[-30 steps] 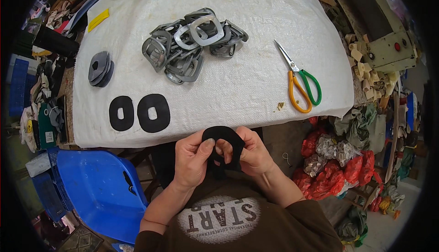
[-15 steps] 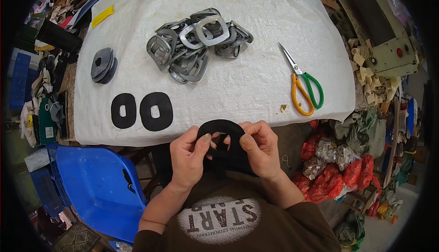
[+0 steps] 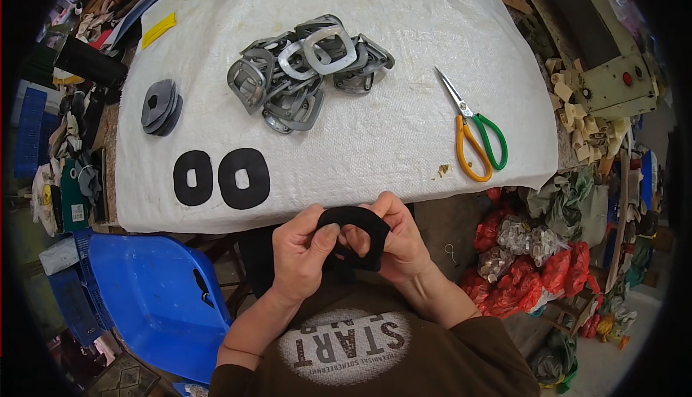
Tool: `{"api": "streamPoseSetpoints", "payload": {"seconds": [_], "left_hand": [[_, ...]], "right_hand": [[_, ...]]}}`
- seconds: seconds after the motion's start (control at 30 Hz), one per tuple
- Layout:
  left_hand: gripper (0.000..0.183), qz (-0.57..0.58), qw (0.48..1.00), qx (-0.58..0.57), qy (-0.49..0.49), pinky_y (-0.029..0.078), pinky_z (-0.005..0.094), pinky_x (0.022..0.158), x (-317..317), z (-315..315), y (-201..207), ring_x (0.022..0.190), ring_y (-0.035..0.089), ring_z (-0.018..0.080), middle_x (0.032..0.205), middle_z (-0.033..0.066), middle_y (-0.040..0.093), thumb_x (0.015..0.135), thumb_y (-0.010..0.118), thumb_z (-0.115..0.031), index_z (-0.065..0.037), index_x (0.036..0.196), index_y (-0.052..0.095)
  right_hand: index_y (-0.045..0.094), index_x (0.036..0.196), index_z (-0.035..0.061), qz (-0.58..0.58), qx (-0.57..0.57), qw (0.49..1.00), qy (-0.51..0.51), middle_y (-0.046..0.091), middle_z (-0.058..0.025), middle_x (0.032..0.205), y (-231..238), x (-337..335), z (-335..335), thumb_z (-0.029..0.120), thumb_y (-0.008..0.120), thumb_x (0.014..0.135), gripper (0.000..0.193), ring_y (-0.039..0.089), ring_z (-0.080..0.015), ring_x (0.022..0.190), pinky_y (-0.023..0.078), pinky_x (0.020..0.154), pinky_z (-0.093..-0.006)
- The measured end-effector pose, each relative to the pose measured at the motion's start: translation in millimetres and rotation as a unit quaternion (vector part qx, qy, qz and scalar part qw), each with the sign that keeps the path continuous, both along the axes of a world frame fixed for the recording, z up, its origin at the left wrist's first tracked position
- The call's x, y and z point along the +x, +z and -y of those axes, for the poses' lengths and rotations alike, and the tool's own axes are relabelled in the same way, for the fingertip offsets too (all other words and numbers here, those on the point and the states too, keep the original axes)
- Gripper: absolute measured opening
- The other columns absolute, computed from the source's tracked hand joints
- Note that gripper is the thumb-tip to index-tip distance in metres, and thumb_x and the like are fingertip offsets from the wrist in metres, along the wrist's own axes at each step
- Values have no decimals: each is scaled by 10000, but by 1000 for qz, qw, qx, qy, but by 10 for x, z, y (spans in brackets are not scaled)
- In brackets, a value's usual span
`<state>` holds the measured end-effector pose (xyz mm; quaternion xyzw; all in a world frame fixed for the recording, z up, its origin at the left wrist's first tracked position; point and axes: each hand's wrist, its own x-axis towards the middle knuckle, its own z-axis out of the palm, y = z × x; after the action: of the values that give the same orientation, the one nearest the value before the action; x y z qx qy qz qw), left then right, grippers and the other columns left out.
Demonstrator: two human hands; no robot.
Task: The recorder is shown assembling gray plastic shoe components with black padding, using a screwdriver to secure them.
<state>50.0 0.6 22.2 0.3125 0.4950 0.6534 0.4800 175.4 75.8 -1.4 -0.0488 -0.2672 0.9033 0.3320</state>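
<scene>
A black fabric ring (image 3: 372, 228) with an open middle is held up just off the table's near edge. My left hand (image 3: 300, 251) pinches its left side, thumb in front. My right hand (image 3: 402, 242) grips the right side, with fingers partly behind the ring and showing through its hole. Two flat black fabric rings (image 3: 244, 179) lie side by side on the white cloth (image 3: 375, 145). Beyond them sits a heap of grey metal buckle frames (image 3: 295, 73). A small stack of grey rings (image 3: 161, 107) rests at the left.
Scissors (image 3: 473, 127) with one orange and one green handle lie open at the right. A yellow strip (image 3: 158, 31) is at the far left. A blue plastic chair (image 3: 151, 296) stands left of me, and red bags (image 3: 519, 282) pile up on the right.
The black ring has been turned and tilted, lowered slightly toward me. My right thumb no longer shows on its front; my right fingers have shifted behind the right side.
</scene>
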Motion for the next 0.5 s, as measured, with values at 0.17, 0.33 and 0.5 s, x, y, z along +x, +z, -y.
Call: {"api": "streamPoseSetpoints", "payload": {"seconds": [0.17,0.33,0.5], "left_hand": [[199,-6,1000,-13,12,381,184,554,-38,-22,6,631,481,57,712,14,527,884,549,-144,42,829,590],[194,-82,995,-46,41,363,191,536,-62,-26,37,610,461,61,697,13,501,879,553,-138,45,838,598],[173,-154,987,-37,38,347,216,538,-95,1,-7,605,447,84,692,29,497,867,564,-127,37,845,612]], "right_hand": [[470,950,26,76,-7,996,-38,574,-113,860,114,28,-54,205,578,868,225,540,-168,815,437,776,-324],[455,966,7,168,152,972,-68,584,-190,917,129,84,-140,193,512,902,205,574,-241,848,459,784,-378],[455,935,26,170,127,973,-86,576,-162,861,125,49,-70,187,511,903,173,550,-228,820,438,767,-358]]}}
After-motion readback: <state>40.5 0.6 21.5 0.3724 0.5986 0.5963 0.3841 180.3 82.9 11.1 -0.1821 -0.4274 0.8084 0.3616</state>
